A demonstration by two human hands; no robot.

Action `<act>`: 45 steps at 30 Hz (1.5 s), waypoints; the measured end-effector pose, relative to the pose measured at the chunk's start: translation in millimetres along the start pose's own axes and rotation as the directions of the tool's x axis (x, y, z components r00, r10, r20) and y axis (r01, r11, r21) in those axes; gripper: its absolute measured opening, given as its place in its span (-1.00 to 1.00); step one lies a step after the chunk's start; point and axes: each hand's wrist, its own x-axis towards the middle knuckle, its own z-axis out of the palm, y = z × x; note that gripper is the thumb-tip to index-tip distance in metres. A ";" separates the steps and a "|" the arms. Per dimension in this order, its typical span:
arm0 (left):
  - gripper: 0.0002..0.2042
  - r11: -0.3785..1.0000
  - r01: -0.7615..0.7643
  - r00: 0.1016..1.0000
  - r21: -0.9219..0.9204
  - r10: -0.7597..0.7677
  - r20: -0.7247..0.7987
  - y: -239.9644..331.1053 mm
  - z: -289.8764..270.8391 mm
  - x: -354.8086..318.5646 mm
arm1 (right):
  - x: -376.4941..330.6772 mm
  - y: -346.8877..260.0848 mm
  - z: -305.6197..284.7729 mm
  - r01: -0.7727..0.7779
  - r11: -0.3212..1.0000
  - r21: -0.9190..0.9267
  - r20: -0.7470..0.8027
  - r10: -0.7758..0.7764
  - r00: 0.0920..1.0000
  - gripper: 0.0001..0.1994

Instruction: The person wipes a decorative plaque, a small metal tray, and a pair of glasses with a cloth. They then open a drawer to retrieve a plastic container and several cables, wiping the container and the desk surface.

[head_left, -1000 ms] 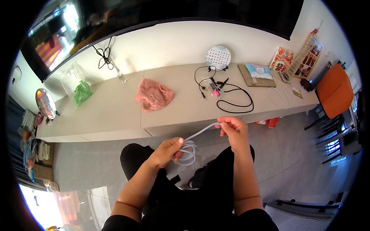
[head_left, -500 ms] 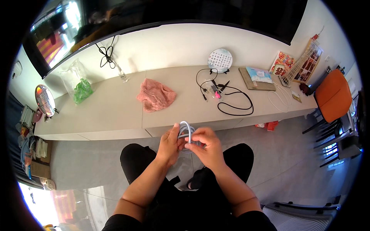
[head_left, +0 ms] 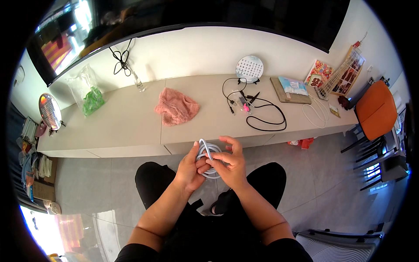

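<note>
A pale grey cable [head_left: 206, 149], wound into several loops, is held in front of the cabinet's edge, above my knees. My left hand [head_left: 188, 168] is closed around the left side of the coil, thumb up along it. With thumb and fingers my right hand [head_left: 233, 167] pinches a strand on the coil's right, its index finger raised off the cable. Parts of the loops are hidden behind the fingers.
On the long beige cabinet [head_left: 126, 124] lie a pink cloth [head_left: 176, 107], black cables [head_left: 284, 117] and a white cable [head_left: 315, 117]. A bag with green contents [head_left: 92, 101], a small bottle [head_left: 139, 83] and a round plate [head_left: 249, 68] stand behind. An orange chair [head_left: 377, 111] is at right.
The right hand has shifted slightly left and lifted its index finger away from the coil. The upper loop now leans further left, and more of the coil shows below the hands.
</note>
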 end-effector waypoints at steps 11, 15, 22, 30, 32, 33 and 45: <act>-0.61 0.982 0.108 0.987 -0.155 -0.087 0.132 4.4 -1.5 -2.8 | -15.2 25.4 -12.5 -0.609 0.492 0.622 0.492 0.358 0.793 -0.71; -0.59 0.956 0.175 0.967 -0.235 -0.121 0.226 2.5 -10.9 0.4 | -12.8 24.2 -11.7 -0.562 0.511 0.651 0.528 0.226 0.818 -0.73; -0.53 0.991 0.106 0.989 0.083 -0.096 -0.115 -2.1 3.5 -4.9 | -12.1 26.6 -13.9 -0.555 0.627 0.547 0.586 0.186 0.789 -0.72; -0.41 0.960 0.217 0.973 0.176 -0.227 0.036 6.4 -1.2 -10.0 | 0.1 24.9 -33.4 -0.657 0.679 0.328 0.781 0.196 0.592 -0.73; -0.40 0.949 0.275 0.952 0.151 -0.291 0.094 10.3 -6.2 -11.3 | 7.0 22.1 -41.7 -0.634 0.743 0.216 0.834 0.198 0.515 -0.76; -0.39 0.946 0.309 0.936 0.093 -0.320 0.146 15.1 -11.0 -10.8 | 9.5 20.5 -46.5 -0.663 0.714 0.223 0.846 0.196 0.496 -0.78; -0.71 0.869 0.004 0.998 0.494 0.027 -0.057 26.2 -11.6 -22.3 | 11.6 41.0 -95.6 -0.654 0.756 0.026 0.606 0.508 0.612 -0.83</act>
